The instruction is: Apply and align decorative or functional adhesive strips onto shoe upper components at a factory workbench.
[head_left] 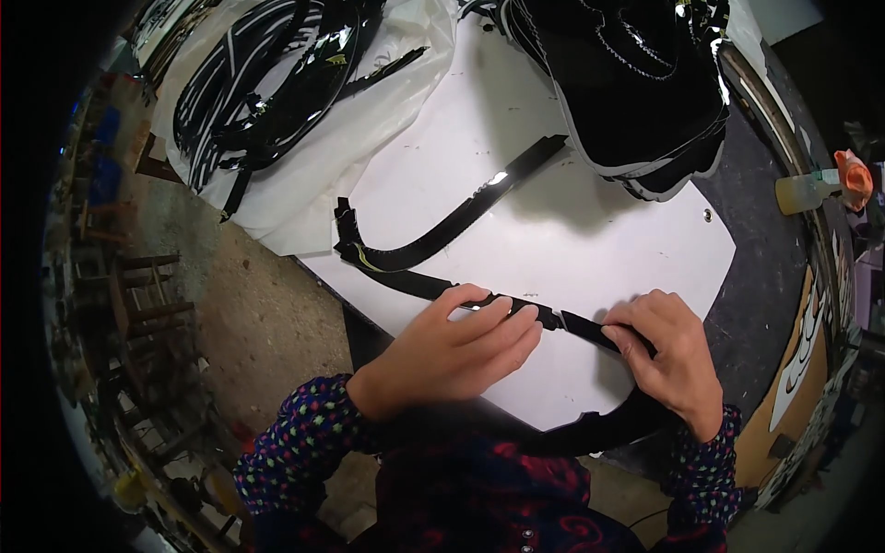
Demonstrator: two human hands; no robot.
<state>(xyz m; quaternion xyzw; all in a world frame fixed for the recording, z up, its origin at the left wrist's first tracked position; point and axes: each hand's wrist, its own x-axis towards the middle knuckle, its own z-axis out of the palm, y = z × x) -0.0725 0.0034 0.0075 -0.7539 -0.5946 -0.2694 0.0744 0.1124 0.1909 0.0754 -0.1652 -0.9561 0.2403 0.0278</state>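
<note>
Left black strip [415,284]: on the white sheet [461,369], under your left hand [456,346], lying nine-thirty to three-thirty; I cannot tell whether your fingers clamp it.
Right black strip [588,330]: pinched by your right hand [671,355], tip toward ten o'clock.

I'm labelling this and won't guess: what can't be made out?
In the head view:
Left strip: part, covered by the left hand.
Left thumb: hidden under that hand.
Right strip: the stretch behind the right hand.
Black stack: far end, cut off by the upper edge.
Wooden furniture: kind, too dim and small.
</note>
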